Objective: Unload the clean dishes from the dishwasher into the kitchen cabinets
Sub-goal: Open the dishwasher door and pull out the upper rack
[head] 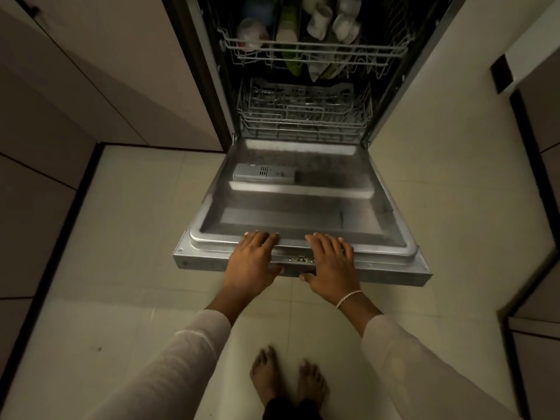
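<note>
Both my hands are clamped on the near edge of the dishwasher door (pixel 303 201); my left hand (pixel 253 256) and right hand (pixel 328 262) sit side by side, a little apart, fingers laid over the top rim and thumbs hooked on the outer face below it.

The door lies dropped open and close to level; its hinge is at the far end and its free edge points at me, so its long axis runs from the machine straight towards my feet.

Beyond the hinge both racks are pushed in. The lower rack (pixel 303 116), just past the hinge, looks bare of large dishes, though it is too dim to be sure; the upper rack (pixel 315 53), above and behind it, holds white cups (pixel 333 22), a green piece (pixel 288 34) and a clear glass (pixel 251 31), leaning at angles I cannot read.

By my judgement the unloading has hardly begun; every dish I can see sits inside, and the cabinets (pixel 75 71) left of the door are closed; drawing out a rack comes next.
</note>
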